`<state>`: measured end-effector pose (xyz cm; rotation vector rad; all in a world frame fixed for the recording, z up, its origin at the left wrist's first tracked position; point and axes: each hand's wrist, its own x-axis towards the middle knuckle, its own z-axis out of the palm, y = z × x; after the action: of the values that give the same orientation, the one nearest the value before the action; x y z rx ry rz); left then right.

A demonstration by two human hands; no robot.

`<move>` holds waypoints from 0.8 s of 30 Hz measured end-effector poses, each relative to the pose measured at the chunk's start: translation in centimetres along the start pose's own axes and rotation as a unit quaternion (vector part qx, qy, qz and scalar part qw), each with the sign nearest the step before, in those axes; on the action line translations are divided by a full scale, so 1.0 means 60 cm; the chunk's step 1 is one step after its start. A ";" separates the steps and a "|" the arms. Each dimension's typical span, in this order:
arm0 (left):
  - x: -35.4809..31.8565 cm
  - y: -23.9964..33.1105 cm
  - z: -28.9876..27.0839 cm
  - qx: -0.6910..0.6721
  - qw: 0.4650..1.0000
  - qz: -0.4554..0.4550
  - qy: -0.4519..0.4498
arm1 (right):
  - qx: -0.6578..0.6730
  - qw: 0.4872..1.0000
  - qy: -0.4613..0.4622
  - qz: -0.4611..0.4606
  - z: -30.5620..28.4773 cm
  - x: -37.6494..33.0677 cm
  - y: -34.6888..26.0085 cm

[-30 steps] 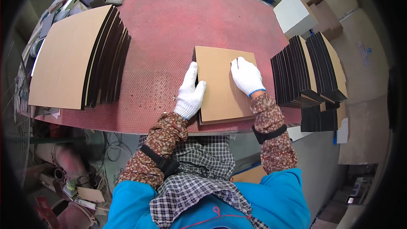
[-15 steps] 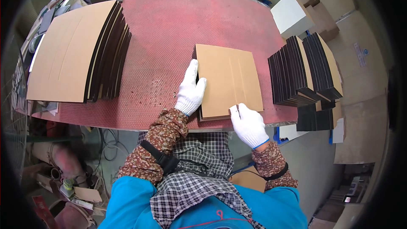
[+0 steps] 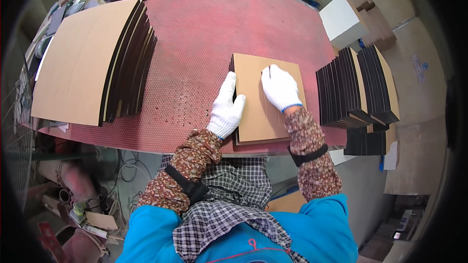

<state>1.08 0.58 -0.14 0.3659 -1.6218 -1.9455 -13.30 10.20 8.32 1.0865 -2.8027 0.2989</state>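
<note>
Apron cloth (image 3: 234, 178) hangs before the table (image 3: 190, 58); near its front edge lies a board stack (image 3: 255, 112), seemingly a little longer front to back. The left hand (image 3: 227, 109) rests against the stack's left side, thumb apart from fingers, so the stack lies just to its right. The right hand (image 3: 281, 87) is nearer the top board's middle, right over its far half, fingers bunched together; whether they hold anything I can't tell. Well apart to the left stands a bigger pile (image 3: 80, 63); to the right, black-edged piles (image 3: 341, 87), and beyond them a white box (image 3: 341, 22)
</note>
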 end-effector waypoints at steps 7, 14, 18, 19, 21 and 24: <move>0.005 0.002 -0.007 0.128 0.991 0.009 -0.032 | -0.080 0.982 0.044 -0.166 0.045 0.024 0.058; 0.007 0.005 0.001 0.067 0.998 0.000 -0.019 | -0.064 0.993 -0.036 -0.097 -0.018 -0.126 0.021; 0.009 0.003 -0.001 0.062 0.998 0.011 -0.013 | -0.034 0.995 -0.092 -0.019 -0.089 -0.205 -0.028; 0.012 -0.003 -0.005 0.085 0.996 0.021 -0.007 | -0.032 0.996 -0.083 -0.019 -0.094 -0.219 -0.030; 0.014 0.001 -0.009 0.135 0.991 0.023 0.001 | -0.034 0.995 -0.095 -0.014 -0.106 -0.246 -0.020; 0.005 0.003 -0.011 0.173 0.984 0.028 0.009 | -0.091 0.994 0.031 -0.052 -0.079 -0.283 0.057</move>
<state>1.23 -0.14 -0.04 0.4657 -1.9392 -1.6106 -2.96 24.85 9.37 1.1542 -2.6459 0.0649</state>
